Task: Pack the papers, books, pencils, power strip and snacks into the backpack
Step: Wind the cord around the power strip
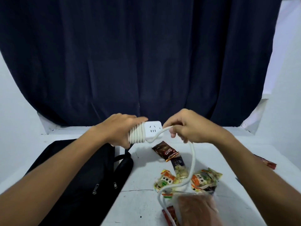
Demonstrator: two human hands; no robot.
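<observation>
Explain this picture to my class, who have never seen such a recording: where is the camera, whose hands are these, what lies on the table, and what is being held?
One picture, from a camera worn on a person's head, looking forward and down. No machine: two bare hands. The left hand grips a white power strip with cord wound round it. The right hand pinches the loose cord, which hangs down to the white table. On the table lie a black backpack at left and several snack packets at right. A dark curtain hangs behind.
</observation>
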